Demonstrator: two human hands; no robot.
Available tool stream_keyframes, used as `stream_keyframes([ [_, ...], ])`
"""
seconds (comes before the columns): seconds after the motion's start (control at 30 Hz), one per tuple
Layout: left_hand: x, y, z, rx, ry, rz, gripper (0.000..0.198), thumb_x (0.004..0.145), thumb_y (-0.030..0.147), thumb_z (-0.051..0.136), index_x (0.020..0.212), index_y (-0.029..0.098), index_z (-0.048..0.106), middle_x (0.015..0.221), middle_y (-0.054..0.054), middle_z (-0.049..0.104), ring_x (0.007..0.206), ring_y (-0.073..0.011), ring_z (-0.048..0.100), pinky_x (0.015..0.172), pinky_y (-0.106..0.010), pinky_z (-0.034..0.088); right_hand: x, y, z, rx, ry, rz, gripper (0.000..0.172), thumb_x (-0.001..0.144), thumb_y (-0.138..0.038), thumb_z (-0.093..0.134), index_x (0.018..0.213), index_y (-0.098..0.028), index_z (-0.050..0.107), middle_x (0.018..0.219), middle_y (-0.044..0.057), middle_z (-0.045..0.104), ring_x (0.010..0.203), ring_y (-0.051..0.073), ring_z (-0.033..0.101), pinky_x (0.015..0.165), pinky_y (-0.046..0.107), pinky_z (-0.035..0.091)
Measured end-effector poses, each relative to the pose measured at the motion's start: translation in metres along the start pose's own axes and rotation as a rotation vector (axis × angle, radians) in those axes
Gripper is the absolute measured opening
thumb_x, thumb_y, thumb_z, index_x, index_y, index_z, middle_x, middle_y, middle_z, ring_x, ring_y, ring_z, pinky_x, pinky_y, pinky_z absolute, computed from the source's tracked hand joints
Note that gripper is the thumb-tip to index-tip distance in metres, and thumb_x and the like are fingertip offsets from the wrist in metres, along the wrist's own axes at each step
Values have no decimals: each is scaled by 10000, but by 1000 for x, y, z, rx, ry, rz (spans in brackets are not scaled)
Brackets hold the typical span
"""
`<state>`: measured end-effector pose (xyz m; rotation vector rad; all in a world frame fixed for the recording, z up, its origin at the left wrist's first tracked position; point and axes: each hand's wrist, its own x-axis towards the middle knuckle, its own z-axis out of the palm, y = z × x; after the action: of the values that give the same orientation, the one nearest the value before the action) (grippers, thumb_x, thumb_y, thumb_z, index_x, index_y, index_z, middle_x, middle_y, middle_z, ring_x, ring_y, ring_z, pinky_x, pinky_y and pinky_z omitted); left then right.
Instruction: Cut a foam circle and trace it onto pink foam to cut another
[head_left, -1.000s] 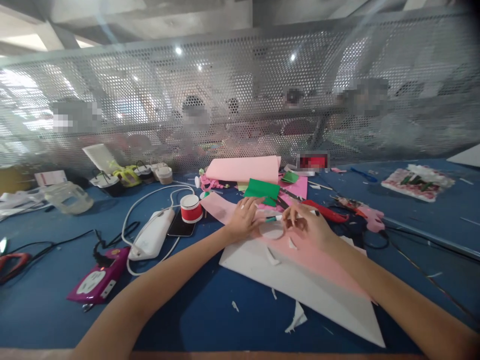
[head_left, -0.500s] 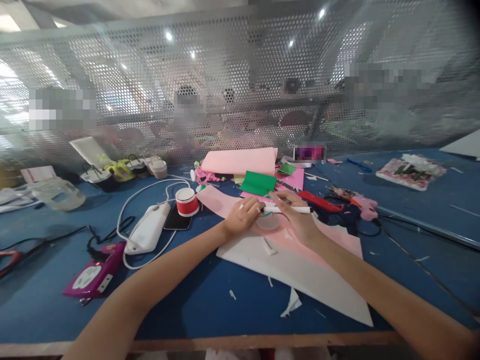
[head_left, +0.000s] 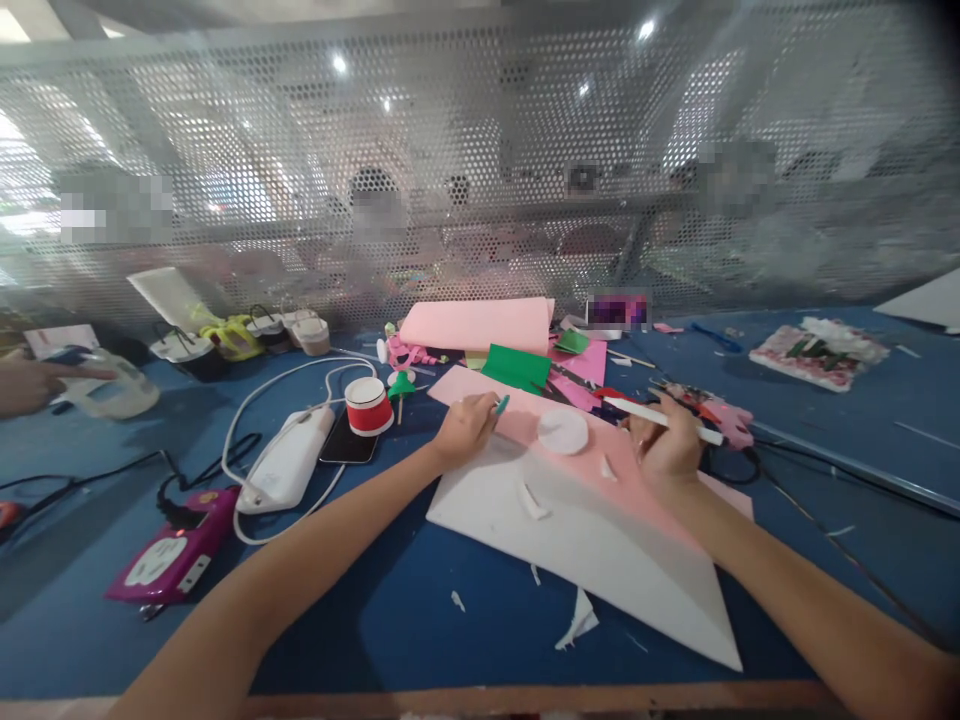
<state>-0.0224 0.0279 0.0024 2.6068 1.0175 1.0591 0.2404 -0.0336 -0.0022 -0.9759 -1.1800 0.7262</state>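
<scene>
In my right hand (head_left: 670, 440) is a slim white pen (head_left: 652, 417), held above the right part of a pink paper sheet (head_left: 517, 392). My left hand (head_left: 471, 428) is closed at the sheet's left side, and a small teal piece (head_left: 503, 404) sticks out from its fingers; I cannot tell what it is. Between my hands a white paper disc (head_left: 562, 431) lies flat on the pink sheet. White paper or board (head_left: 585, 540) spreads toward me, with a curled white scrap (head_left: 534, 502) on it.
At left stand a red-and-white cup (head_left: 368, 408), a white power strip (head_left: 289, 460) with looped cable, and a purple adapter (head_left: 176, 550). Another person's hand (head_left: 37, 385) is by a clear jar (head_left: 127, 385). Green paper (head_left: 516, 368) and a pink roll (head_left: 476, 325) lie behind.
My hands have moved apart; the right one has carried the pen rightward off the disc, which now shows fully. The pink sheet has shifted. Another person's hand has appeared at the left.
</scene>
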Motion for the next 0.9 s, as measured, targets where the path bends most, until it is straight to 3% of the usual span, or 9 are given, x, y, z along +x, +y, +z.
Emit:
stream_keyframes([
  [0.1, 2, 2, -1, -19, 31, 7, 391, 958, 397, 188, 771, 201, 471, 708, -45, 507, 677, -175, 491, 665, -312, 413, 1, 1, 5, 154, 107, -5, 506, 839, -495, 400, 407, -254, 293, 312, -49, 270, 325, 106, 295, 514, 292, 452],
  [0.2, 4, 8, -3, -82, 21, 71, 374, 953, 401, 197, 914, 190, 504, 889, -97, 556, 863, -210, 525, 799, -373, 440, -2, -2, 17, 261, 96, 27, 537, 804, -486, 465, 344, -244, 329, 274, -38, 290, 307, 98, 316, 463, 273, 433],
  [0.3, 4, 17, -6, -180, -170, 136, 370, 917, 407, 366, 1198, 175, 428, 1197, -158, 516, 1098, -248, 505, 927, -409, 421, -6, -6, 25, 329, 74, 46, 558, 784, -518, 493, 319, -237, 368, 262, -33, 303, 301, 93, 338, 457, 267, 444],
  [0.4, 3, 25, -7, -271, -432, 132, 708, 803, 440, 586, 1360, 157, 252, 1413, -214, 357, 1294, -313, 389, 1009, -453, 375, -7, -10, 28, 363, 66, 41, 562, 798, -530, 488, 336, -227, 387, 275, -38, 317, 300, 86, 342, 458, 260, 452],
  [0.47, 1, 27, -7, -289, -507, 138, 836, 725, 401, 677, 1374, 143, 218, 1446, -238, 310, 1341, -344, 329, 1030, -486, 351, -7, -13, 27, 375, 58, 25, 556, 817, -529, 470, 360, -222, 399, 294, -37, 336, 299, 86, 350, 442, 258, 445],
  [0.6, -1, 29, -4, -275, -478, 129, 811, 664, 283, 712, 1331, 141, 273, 1377, -238, 399, 1295, -349, 390, 996, -486, 383, -5, -19, 21, 393, 53, -6, 491, 840, -548, 433, 473, -225, 478, 362, -41, 405, 298, 93, 374, 397, 264, 423],
  [0.77, 0, 39, -6, -227, -450, -97, 630, 714, 354, 684, 1229, 146, 385, 1193, -199, 564, 1091, -321, 564, 863, -438, 468, 0, -23, 14, 337, 100, 38, 445, 818, -610, 444, 598, -234, 531, 437, -57, 471, 273, 86, 397, 368, 263, 426],
  [0.9, 7, 41, -16, -312, -442, -17, 699, 660, 327, 741, 1239, 151, 392, 1345, -228, 467, 1243, -334, 460, 973, -467, 403, -1, -22, 14, 201, 126, 72, 480, 841, -642, 397, 702, -222, 583, 367, -53, 453, 258, 104, 396, 319, 249, 362],
])
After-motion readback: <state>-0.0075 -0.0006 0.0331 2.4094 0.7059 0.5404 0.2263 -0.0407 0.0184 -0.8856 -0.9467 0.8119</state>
